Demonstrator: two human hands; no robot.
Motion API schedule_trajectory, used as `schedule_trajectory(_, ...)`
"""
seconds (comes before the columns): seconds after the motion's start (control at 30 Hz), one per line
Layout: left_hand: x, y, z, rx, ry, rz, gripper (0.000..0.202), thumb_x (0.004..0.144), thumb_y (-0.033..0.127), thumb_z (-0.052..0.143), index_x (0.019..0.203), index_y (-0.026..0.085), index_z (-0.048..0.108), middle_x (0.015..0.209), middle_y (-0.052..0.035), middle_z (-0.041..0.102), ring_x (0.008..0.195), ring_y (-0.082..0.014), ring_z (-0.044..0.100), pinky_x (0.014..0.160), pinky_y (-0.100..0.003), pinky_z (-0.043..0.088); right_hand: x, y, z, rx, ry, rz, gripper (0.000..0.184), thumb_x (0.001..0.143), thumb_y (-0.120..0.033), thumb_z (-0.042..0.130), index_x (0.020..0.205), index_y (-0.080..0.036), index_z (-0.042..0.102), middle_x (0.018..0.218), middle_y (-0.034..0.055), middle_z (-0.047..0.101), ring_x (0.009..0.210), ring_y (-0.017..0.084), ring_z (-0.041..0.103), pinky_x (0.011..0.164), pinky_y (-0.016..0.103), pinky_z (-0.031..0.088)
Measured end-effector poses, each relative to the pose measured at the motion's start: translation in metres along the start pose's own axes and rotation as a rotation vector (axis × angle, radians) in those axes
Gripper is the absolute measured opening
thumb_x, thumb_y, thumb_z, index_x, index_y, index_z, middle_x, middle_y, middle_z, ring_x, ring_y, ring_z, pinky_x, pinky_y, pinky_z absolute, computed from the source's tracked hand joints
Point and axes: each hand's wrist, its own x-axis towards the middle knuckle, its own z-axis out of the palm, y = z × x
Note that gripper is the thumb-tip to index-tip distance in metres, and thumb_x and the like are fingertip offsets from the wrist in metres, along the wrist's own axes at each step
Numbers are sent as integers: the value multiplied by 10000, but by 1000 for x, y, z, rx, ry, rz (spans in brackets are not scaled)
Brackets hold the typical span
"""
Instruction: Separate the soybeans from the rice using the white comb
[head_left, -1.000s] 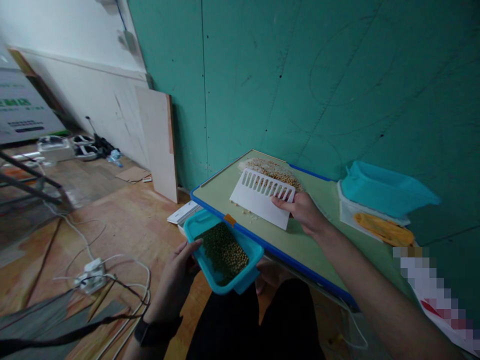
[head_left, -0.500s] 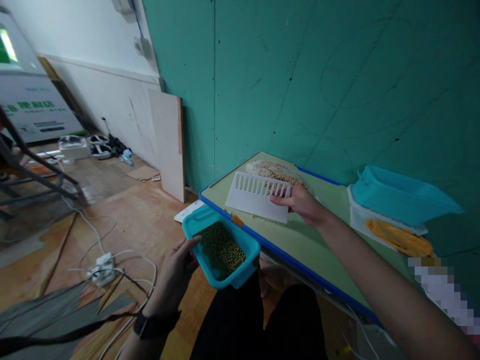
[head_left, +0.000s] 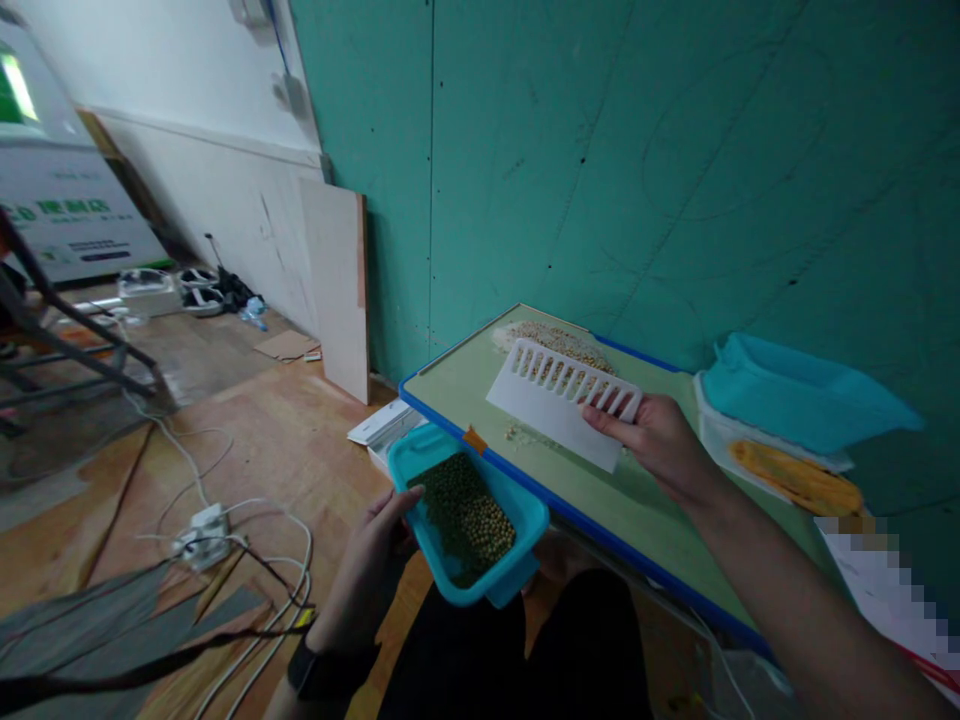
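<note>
My left hand [head_left: 382,540] grips the left rim of a turquoise plastic container [head_left: 536,520], thumb over the edge. Inside it lie small dark green beans [head_left: 450,490] and a patch of yellowish soybeans [head_left: 487,530]. The container hangs beside the front edge of a pale green table [head_left: 675,530]. In my right hand [head_left: 660,440] is a white flat scraper [head_left: 551,415] with a row of slots, pinched at its right end above the tabletop. Behind the scraper spreads a pile of mixed beans and pale grains [head_left: 555,342]. A few pale bits [head_left: 517,433] lie nearer the table edge.
On the table's right side stand a turquoise scoop-shaped bin [head_left: 802,390] and a yellow-orange cloth item [head_left: 795,475]. Behind rises a green wall [head_left: 600,150]. A white box [head_left: 382,425], cables and a power strip [head_left: 206,535] are on the floor at left.
My right hand has moved right and slightly down with the scraper, uncovering some pale bits. My left hand has carried the container a little right and down.
</note>
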Motion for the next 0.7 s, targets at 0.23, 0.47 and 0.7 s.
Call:
schedule_trajectory(0.23,2,-4,8,4,-18,-15,194,771,314,782,714,184,651,549,68,519,488,-69,469,482,-173,398,-27,21,-2,-43,104,9,346,762,-481,765,908,-168,789,946,93,794,931,305,730,833,413,562)
schedule_trajectory(0.47,2,-4,10,-2,10,-9,252,722,308,813,632,184,613,491,90,450,431,-50,369,421,-164,302,-24,17,7,-125,51,0,317,805,-453,712,896,-160,794,902,92,795,875,292,736,768,388,564)
schedule_trajectory(0.7,2,-3,7,6,27,-9,262,709,330,818,639,171,622,488,78,467,435,-59,396,426,-171,314,-20,18,7,-98,68,7,327,790,-467,723,894,-165,791,880,93,793,870,293,735,780,404,565)
